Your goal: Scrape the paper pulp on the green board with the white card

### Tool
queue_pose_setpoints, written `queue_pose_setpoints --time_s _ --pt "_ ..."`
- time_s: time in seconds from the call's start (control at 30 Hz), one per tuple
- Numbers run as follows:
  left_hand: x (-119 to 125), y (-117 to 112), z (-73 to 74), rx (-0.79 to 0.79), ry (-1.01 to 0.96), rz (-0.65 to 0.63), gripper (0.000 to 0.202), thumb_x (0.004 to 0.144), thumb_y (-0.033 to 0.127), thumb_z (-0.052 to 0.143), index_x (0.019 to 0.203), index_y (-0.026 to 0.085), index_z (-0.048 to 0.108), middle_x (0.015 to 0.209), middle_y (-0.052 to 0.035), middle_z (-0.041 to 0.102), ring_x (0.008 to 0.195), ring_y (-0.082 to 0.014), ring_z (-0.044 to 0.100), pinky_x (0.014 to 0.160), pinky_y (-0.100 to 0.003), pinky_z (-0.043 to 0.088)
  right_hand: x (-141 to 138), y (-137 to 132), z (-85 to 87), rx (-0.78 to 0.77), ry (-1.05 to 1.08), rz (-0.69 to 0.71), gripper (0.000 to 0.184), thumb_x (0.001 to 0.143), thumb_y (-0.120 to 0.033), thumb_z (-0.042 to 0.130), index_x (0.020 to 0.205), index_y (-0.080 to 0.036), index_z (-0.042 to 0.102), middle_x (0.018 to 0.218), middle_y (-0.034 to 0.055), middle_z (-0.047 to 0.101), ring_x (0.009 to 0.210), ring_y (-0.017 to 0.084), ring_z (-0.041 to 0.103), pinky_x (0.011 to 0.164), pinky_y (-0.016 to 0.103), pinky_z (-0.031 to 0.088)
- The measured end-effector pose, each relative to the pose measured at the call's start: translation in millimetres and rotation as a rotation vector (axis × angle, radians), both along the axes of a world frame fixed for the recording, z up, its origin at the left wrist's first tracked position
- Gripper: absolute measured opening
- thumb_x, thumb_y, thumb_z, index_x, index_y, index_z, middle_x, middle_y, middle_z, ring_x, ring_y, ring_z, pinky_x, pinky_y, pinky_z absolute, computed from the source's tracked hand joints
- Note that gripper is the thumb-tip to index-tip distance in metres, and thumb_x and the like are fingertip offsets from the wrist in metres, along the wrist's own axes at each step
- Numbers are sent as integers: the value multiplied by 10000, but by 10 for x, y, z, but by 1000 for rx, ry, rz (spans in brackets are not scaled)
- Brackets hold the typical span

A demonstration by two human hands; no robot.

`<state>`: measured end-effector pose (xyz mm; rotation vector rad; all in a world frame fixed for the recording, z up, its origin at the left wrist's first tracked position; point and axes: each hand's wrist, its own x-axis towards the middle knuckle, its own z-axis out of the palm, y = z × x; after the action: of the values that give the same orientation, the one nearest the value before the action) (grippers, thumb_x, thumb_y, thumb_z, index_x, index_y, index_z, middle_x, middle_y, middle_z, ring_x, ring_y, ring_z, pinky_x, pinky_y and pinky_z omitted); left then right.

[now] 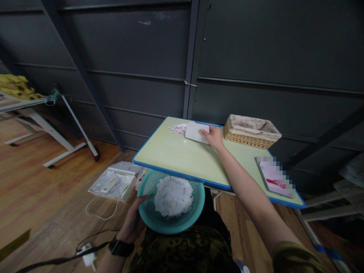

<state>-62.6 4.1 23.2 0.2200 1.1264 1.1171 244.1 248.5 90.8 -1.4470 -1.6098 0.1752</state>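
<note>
My left hand (132, 222) grips the rim of a teal plastic basket (148, 218) held just under the table's near edge; it is heaped with white paper scraps (173, 196). My right hand (213, 137) reaches to the far side of the table and pinches a white card (195, 132) standing on edge on the tabletop. A small pile of paper scraps (178, 128) lies right beside the card, to its left. A black watch is on my left wrist.
The yellow-green table (182, 159) has a blue edge. A wicker basket (251, 131) stands at its far right, a booklet (274, 177) near its right edge. On the wooden floor lie a white box (115, 182), cables and a plug. A folding stand (57, 132) stands left.
</note>
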Motion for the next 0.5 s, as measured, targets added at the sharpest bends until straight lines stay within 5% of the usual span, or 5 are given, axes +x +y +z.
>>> queue_pose_setpoints --time_s 0.33,0.5 --pt "24 2 55 21 40 -3 351 835 145 549 1162 75 656 767 -96 785 811 -278 745 750 -392 596 -22 -41 -31 -265 234 255 353 572 -480 703 616 -181 523 530 -28 492 489 116 429 458 240 305" --pt "24 -10 69 33 27 3 351 825 140 555 1156 78 658 774 -91 786 794 -272 745 745 -387 593 -14 -25 -63 -243 344 232 376 572 -492 718 637 -183 512 540 -28 507 481 111 451 421 226 329"
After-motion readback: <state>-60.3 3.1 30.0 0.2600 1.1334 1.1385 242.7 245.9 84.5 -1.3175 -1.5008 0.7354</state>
